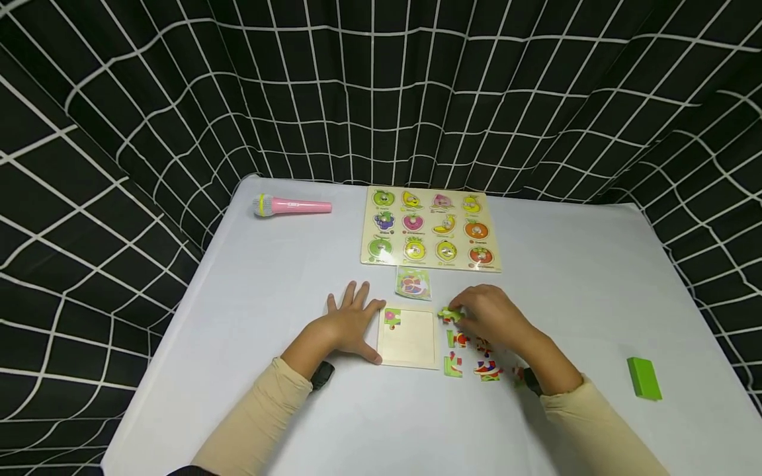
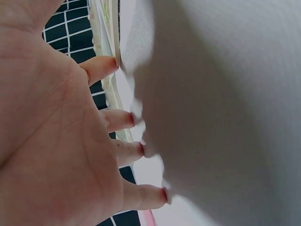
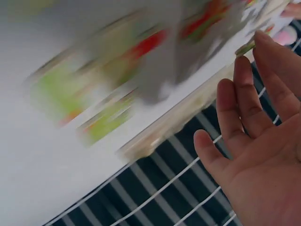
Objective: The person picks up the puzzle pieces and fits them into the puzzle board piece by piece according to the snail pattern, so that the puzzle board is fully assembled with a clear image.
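Observation:
My left hand (image 1: 347, 327) lies spread at the left side of a shallow wooden puzzle tray (image 1: 411, 345), thumb and index finger touching its edge. In the left wrist view the fingertips (image 2: 155, 197) rest on the white cloth. A puzzle piece with a pink spot (image 1: 392, 317) sits in the tray's upper left corner. To the right of the tray, my right hand (image 1: 494, 317) pinches a green puzzle piece (image 1: 449, 315) between thumb and fingertips; the right wrist view shows that piece (image 3: 245, 49) edge-on. Several loose puzzle pieces (image 1: 488, 371) lie below that hand, some partly covered.
A small picture card (image 1: 413, 284) lies just above the tray. Behind it is a wooden fruit board (image 1: 428, 237). A pink toy microphone (image 1: 300, 207) lies at the back left, a green block (image 1: 644, 379) at the right. Black grid curtain (image 1: 381, 86) surrounds the table.

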A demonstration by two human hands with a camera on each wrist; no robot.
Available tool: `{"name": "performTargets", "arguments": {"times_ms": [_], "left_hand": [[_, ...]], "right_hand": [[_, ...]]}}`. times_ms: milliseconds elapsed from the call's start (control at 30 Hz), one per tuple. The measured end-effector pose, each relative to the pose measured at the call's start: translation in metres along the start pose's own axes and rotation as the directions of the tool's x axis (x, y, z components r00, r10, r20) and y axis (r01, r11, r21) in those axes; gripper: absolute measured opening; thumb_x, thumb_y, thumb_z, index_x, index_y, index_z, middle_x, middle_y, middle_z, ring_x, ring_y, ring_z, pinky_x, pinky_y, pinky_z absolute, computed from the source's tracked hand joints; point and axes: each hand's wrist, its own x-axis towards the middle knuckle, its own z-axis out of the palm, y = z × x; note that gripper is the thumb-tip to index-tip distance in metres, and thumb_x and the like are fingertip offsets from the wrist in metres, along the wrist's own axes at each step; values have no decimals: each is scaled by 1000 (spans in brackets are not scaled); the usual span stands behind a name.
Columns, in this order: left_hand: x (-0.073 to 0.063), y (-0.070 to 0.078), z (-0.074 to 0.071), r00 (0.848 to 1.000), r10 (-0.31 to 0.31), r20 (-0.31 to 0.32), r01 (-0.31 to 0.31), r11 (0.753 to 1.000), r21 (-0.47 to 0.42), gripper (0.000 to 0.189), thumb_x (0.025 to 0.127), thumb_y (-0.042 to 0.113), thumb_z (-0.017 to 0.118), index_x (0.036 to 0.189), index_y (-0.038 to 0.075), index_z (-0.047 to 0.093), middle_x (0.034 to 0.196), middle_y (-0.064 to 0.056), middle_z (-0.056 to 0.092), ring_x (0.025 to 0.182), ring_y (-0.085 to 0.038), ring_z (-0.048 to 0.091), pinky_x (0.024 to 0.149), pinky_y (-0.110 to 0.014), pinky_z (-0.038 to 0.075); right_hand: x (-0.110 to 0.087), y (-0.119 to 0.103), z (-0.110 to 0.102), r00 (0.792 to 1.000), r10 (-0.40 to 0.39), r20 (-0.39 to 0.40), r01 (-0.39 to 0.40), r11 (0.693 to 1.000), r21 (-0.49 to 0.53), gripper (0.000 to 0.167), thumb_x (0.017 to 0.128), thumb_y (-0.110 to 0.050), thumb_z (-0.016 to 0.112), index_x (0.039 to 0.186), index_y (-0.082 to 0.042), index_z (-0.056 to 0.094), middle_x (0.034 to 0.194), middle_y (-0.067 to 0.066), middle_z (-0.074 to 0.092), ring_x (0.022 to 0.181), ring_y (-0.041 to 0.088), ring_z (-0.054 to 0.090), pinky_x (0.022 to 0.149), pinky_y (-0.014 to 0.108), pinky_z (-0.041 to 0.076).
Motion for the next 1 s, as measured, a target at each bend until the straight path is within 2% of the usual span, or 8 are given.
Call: {"name": "performTargets", "arguments": {"times_ms": [167,333,733,1000], "left_hand": [[2,2,1,1000,-1,-1,1,1000,6,108,63,56,85,151,23,31,162,-19,3,148,-43,-5,107,-74,9],[4,4,1,1000,0,2,-1,1000,27,109,64,59,83,152,23,30,162,-19,3,148,-43,-4,107,-73,10],[4,5,-3,1000,0,7,-1,998,57,110,64,60,82,152,22,29,162,-20,3,148,-44,-4,107,-73,13],[3,3,-1,1000,-15,18,15,999,36,110,64,59,83,152,22,29,162,-20,2,147,-44,-5,107,-73,12]], "right_hand": [[19,-27,9,995,-104,1,104,994,20,29,74,-12,84,102,-11,75,98,0,73,97,19,66,94,44,46],[30,-42,18,990,-142,4,141,990,15,27,75,-11,83,100,-12,76,97,0,73,95,18,66,96,45,46],[32,-51,27,996,-84,3,84,993,-89,23,77,-15,82,100,-15,77,97,0,70,100,23,62,101,46,41],[34,-56,24,995,-82,49,86,993,-75,26,78,-10,81,103,-13,77,102,2,73,105,24,65,99,47,45]]}}
